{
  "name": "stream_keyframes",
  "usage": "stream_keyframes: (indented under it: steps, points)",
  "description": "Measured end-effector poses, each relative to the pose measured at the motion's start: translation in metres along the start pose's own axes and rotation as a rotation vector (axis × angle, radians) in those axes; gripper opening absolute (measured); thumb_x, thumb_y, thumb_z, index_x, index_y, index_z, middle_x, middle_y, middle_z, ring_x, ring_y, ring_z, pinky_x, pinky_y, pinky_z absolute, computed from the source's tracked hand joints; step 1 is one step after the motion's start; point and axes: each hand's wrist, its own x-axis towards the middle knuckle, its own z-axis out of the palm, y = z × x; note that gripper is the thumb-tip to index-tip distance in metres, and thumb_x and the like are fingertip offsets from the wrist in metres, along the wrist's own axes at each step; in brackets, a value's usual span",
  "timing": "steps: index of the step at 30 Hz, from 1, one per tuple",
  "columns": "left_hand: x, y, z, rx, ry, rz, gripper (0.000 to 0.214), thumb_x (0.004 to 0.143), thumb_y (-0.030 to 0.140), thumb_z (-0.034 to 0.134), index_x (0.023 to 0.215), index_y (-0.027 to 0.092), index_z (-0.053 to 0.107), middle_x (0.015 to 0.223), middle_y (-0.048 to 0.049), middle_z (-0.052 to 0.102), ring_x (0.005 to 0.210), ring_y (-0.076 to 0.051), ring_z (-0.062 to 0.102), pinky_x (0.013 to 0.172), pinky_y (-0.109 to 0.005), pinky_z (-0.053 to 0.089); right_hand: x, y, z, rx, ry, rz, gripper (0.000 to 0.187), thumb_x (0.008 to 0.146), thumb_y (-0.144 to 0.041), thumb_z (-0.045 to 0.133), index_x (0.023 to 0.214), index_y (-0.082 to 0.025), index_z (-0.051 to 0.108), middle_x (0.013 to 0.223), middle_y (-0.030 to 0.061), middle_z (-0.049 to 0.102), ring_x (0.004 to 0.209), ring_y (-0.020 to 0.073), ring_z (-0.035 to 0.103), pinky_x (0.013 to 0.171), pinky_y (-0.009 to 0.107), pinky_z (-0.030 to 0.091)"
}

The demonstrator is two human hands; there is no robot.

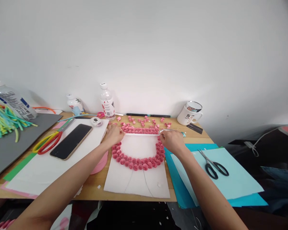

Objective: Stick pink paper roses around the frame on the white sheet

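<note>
A narrow white strip of tape (142, 134) is stretched straight between my two hands. My left hand (114, 134) pinches its left end, and my right hand (173, 140) grips the right end, with a white ring, apparently the tape roll (165, 130), partly hidden behind the fingers. Under the strip lies a white sheet of paper (135, 185) with pencil lines at its bottom. Pink rolled paper roses (140, 166) line a curve on the sheet, with further rows just behind the strip. Loose small pink paper pieces (144, 120) lie behind the sheet.
Left are a phone (71, 142), red-and-yellow scissors (48, 142), a correction-tape-like white object (96, 121) and a water bottle (107, 103). Right are a mug (188, 114), a dark card (194, 128) and black scissors (214, 166) on blue paper (240, 182). A wall (144, 48) stands behind.
</note>
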Motion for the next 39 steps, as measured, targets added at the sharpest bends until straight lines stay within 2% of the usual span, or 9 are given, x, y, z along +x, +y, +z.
stream_keyframes:
  steps: [4,9,15,19,23,28,32,36,39]
  points:
    - [-0.017,0.005,-0.01,-0.316,0.185,0.191,0.014,0.071,0.023,0.057,0.058,0.019,0.054,0.071,-0.0029,0.063,0.082,-0.022,0.056,0.082,-0.036,0.043,-0.009,0.004,-0.003,0.191,0.23,0.125,0.02,0.078,-0.021,0.047,0.065,-0.017,0.062,0.064,0.008,0.066,0.059,0.0177,0.056,0.053,0.026,0.028]
    - [-0.053,0.036,-0.039,-0.759,0.392,0.279,0.013,0.072,0.027,0.063,0.064,0.019,0.057,0.07,0.0001,0.063,0.071,-0.016,0.058,0.076,-0.032,0.047,-0.025,0.004,-0.03,0.841,0.625,0.44,0.02,0.071,-0.032,0.056,0.057,-0.019,0.053,0.049,-0.0021,0.047,0.047,0.0119,0.042,0.047,0.024,0.031]
    - [-0.066,0.057,-0.051,-0.891,0.257,0.369,0.012,0.072,0.023,0.066,0.064,0.018,0.059,0.071,-0.0016,0.065,0.071,-0.015,0.06,0.07,-0.03,0.049,-0.029,0.009,-0.034,1.329,0.781,0.518,0.027,0.067,-0.027,0.058,0.047,-0.02,0.042,0.046,-0.0065,0.031,0.047,0.0088,0.033,0.049,0.025,0.032]
    - [-0.067,0.057,-0.052,-0.879,0.211,0.454,0.01,0.073,0.021,0.065,0.066,0.018,0.059,0.07,-0.0013,0.064,0.071,-0.015,0.06,0.068,-0.029,0.048,-0.033,0.024,-0.029,1.385,0.773,0.545,0.026,0.065,-0.025,0.059,0.046,-0.019,0.043,0.046,-0.006,0.033,0.049,0.0098,0.037,0.052,0.026,0.034]
    - [-0.071,0.058,-0.064,-0.809,0.266,0.557,0.013,0.072,0.016,0.063,0.063,0.018,0.055,0.07,-0.0003,0.062,0.071,-0.014,0.058,0.072,-0.03,0.047,-0.046,0.045,-0.026,1.152,0.88,0.73,0.017,0.067,-0.025,0.055,0.051,-0.019,0.051,0.049,-0.0032,0.044,0.049,0.0117,0.041,0.052,0.027,0.034]
    - [-0.071,0.066,-0.079,-0.702,0.026,0.702,0.009,0.073,0.016,0.06,0.066,0.02,0.055,0.074,-0.0015,0.062,0.075,-0.015,0.057,0.075,-0.032,0.047,-0.066,0.049,0.006,0.5,0.438,0.444,0.024,0.078,-0.036,0.052,0.069,-0.019,0.067,0.067,0.0079,0.065,0.07,0.0238,0.057,0.06,0.032,0.039]
    - [-0.066,0.073,-0.091,-0.807,-0.126,0.672,0.012,0.07,0.017,0.063,0.063,0.019,0.053,0.07,-0.0019,0.06,0.068,-0.015,0.055,0.067,-0.032,0.047,-0.078,0.045,0.022,0.295,0.273,0.377,0.025,0.079,-0.037,0.052,0.076,-0.018,0.069,0.076,0.0143,0.068,0.087,0.0334,0.058,0.065,0.04,0.044]
    - [-0.058,0.075,-0.1,-0.846,-0.259,0.64,0.015,0.068,0.022,0.066,0.061,0.019,0.053,0.064,-0.0013,0.058,0.063,-0.014,0.054,0.061,-0.031,0.046,-0.068,0.027,-0.021,0.736,0.314,0.041,0.044,0.087,-0.039,0.046,0.127,-0.022,0.052,0.128,0.0129,0.056,0.119,0.0299,0.049,0.092,0.047,0.044]
    - [-0.05,0.072,-0.1,-0.861,-0.263,0.583,0.019,0.066,0.025,0.069,0.06,0.018,0.052,0.064,-0.0013,0.057,0.062,-0.013,0.052,0.058,-0.028,0.045,-0.045,0.01,-0.055,1.17,0.145,-0.28,0.049,0.091,-0.048,0.042,0.137,-0.03,0.041,0.137,0.0073,0.049,0.125,0.0225,0.046,0.096,0.038,0.044]
